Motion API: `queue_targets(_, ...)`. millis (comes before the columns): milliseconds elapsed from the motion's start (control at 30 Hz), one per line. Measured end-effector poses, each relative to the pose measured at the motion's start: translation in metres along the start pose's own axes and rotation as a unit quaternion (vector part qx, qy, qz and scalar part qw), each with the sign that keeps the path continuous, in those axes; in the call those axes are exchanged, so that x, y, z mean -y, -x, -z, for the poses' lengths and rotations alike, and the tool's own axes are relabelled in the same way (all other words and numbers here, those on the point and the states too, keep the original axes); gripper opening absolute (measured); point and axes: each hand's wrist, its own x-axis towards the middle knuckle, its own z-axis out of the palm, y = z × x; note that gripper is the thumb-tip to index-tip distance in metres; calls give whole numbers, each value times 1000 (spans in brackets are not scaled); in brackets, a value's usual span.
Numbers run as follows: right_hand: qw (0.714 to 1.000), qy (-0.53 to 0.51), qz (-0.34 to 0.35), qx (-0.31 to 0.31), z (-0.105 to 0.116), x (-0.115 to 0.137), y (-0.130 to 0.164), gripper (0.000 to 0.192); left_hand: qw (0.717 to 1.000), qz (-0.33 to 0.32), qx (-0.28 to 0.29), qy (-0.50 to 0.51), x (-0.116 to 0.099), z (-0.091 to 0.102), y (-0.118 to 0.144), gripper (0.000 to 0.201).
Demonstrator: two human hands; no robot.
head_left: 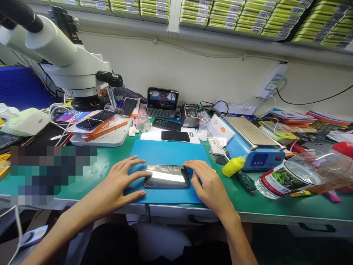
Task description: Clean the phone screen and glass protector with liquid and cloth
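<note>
Blue mat (171, 151) covers the front middle of the green table (261, 207), its near side reaching about to the table's front edge. On the mat's front half lies the glossy phone (167, 179), flat, screen up, its long sides running roughly along that edge. The left hand (124, 180) is spread wide, index fingertip at the phone's left end; whether it presses cannot be told. The right hand (211, 182) is half spread, fingers curved, tips by the phone's far right corner; contact is unclear there too. Bands of blue show beyond the phone and, more narrowly, towards the table's front edge. Left of the mat, green surface gives sideways room as far as a blurred patch. Rightward is tighter: a yellow bottle (231, 168), a dark green handle (245, 181) and a labelled plastic bottle (285, 180) stand off the mat's right edge. Just past its far edge, a second phone (175, 136) lies on a white sheet (150, 137).
</note>
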Motion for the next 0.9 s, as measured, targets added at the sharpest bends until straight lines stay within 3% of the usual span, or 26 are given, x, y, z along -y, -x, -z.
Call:
queue_targets(200,1000,1,12,10,1,3,-1,37,998,-29,-46,-12,-30,-12,-28,40)
queue_targets(400,1000,6,9,19,1,4,-1,37,998,-69,-6,13,-61,-24,-64,44)
queue_targets(467,1000,3,4,29,2,4,-1,36,997,-72,4,17,-58,-23,-64,49)
queue_targets(600,998,-9,-14,67,3,5,-2,33,999,-3,22,35,-32,-12,-46,87)
queue_targets(667,996,-16,-25,89,3,3,-3,49,998,27,26,44,-17,-7,-36,93)
queue_targets(767,992,-30,-41,115,3,0,-5,80,996,54,22,66,-7,-3,-28,81)
queue_targets(900,988,-44,-65,135,2,-2,-7,81,994,64,-6,90,-10,-5,-28,59)
